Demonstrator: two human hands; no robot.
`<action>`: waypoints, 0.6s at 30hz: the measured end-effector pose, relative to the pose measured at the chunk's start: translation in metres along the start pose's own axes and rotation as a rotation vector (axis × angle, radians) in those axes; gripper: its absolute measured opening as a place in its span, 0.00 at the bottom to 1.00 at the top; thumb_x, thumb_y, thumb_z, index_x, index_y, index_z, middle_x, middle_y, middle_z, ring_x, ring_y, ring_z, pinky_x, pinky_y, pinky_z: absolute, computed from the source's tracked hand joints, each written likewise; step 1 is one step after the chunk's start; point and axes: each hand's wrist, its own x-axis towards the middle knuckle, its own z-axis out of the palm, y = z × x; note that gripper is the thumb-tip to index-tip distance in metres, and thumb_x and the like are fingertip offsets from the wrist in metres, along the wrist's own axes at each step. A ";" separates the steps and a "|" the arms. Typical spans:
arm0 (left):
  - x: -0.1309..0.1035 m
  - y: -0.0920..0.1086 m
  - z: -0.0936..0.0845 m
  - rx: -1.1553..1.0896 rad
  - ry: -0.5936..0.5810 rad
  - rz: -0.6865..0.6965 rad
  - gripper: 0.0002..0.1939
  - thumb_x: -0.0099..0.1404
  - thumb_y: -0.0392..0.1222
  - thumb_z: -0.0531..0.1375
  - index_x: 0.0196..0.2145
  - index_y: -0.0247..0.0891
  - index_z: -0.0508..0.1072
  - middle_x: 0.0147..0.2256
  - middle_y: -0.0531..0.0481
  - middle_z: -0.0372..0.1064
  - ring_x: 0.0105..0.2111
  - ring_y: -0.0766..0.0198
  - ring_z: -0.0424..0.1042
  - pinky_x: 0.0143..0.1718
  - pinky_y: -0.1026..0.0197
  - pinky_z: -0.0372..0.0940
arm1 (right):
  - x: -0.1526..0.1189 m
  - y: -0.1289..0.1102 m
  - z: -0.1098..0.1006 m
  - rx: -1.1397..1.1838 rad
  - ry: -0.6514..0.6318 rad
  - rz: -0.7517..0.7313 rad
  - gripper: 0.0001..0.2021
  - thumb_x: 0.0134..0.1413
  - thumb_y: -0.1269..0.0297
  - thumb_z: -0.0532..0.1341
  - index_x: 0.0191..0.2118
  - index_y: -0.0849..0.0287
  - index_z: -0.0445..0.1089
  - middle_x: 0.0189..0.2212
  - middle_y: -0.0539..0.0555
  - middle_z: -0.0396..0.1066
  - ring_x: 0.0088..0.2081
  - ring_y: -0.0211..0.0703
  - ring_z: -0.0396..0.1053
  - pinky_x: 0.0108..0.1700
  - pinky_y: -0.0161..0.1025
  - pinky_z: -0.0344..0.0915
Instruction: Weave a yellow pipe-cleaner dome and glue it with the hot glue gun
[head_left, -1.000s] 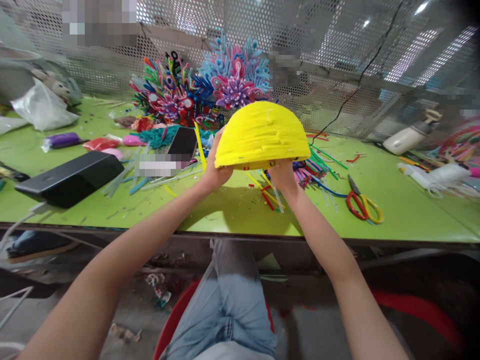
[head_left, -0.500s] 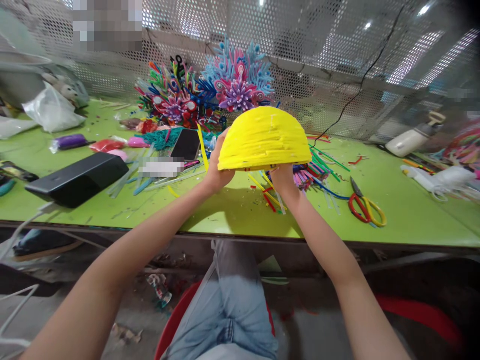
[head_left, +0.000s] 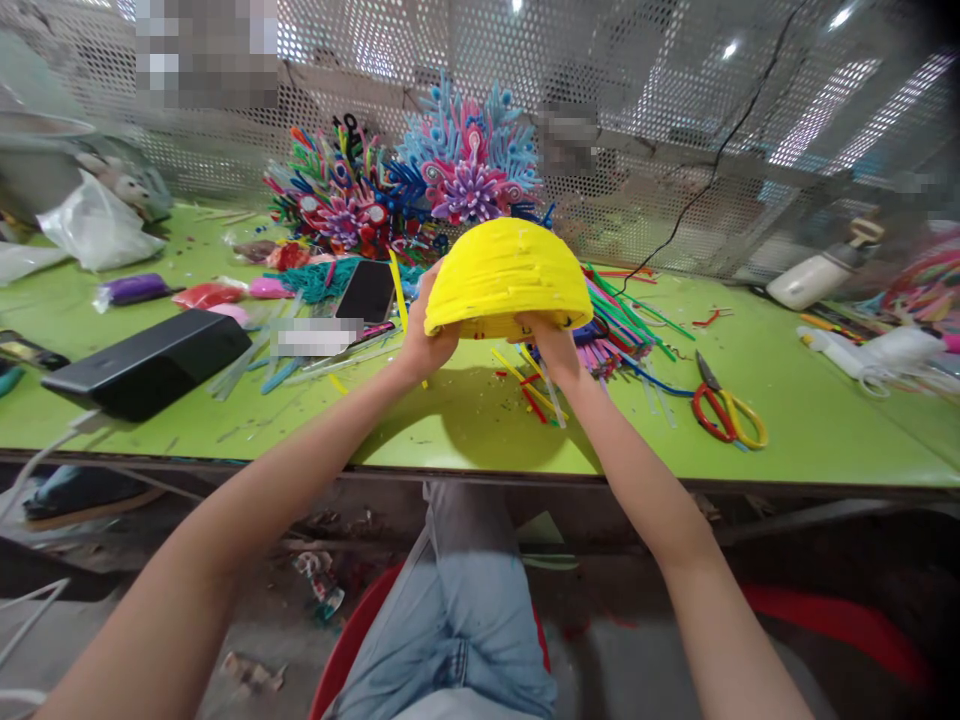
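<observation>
Above the green table I hold a yellow dome-shaped shell [head_left: 510, 275], its surface covered in rows of yellow strips and its rim facing down toward me. My left hand [head_left: 433, 335] grips the shell's left edge, with the fingers partly behind it. A yellow strip [head_left: 398, 290] stands up beside that hand. My right hand [head_left: 551, 345] reaches under the rim from the right, and its fingers are mostly hidden inside the shell. Below lie short yellow and red strip pieces [head_left: 534, 392]. Scissors [head_left: 720, 405] with red and yellow handles rest to the right.
Colourful pipe-cleaner pieces [head_left: 472, 160] stand at the back against a perforated metal screen. A black box [head_left: 150, 360] with a white cable and a phone [head_left: 365, 292] lie to the left. Coloured stems [head_left: 626, 325], a glue gun [head_left: 862, 350] and a white bottle [head_left: 814, 275] are at right.
The yellow shell has shifted slightly left and tilted, so more of its underside rim shows. Both hands have moved with it, keeping their hold.
</observation>
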 end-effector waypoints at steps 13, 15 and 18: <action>0.006 0.002 -0.018 0.195 0.230 0.027 0.44 0.54 0.62 0.68 0.62 0.47 0.56 0.62 0.41 0.57 0.60 0.49 0.61 0.57 0.48 0.63 | -0.002 -0.001 0.010 0.323 0.090 0.267 0.10 0.47 0.72 0.59 0.37 0.54 0.69 0.35 0.50 0.77 0.43 0.45 0.75 0.45 0.45 0.74; 0.006 0.005 -0.021 0.276 0.090 0.153 0.36 0.55 0.59 0.68 0.57 0.44 0.64 0.57 0.41 0.63 0.59 0.48 0.62 0.58 0.47 0.61 | -0.002 -0.002 0.011 0.341 0.107 0.320 0.08 0.49 0.72 0.59 0.36 0.54 0.69 0.33 0.50 0.77 0.40 0.43 0.76 0.44 0.43 0.75; 0.000 0.009 -0.011 0.335 -0.211 0.238 0.15 0.66 0.51 0.59 0.46 0.42 0.74 0.45 0.43 0.72 0.49 0.53 0.71 0.52 0.49 0.65 | -0.004 0.001 0.015 0.368 0.078 0.349 0.05 0.52 0.67 0.61 0.37 0.54 0.69 0.34 0.50 0.77 0.39 0.42 0.76 0.43 0.41 0.75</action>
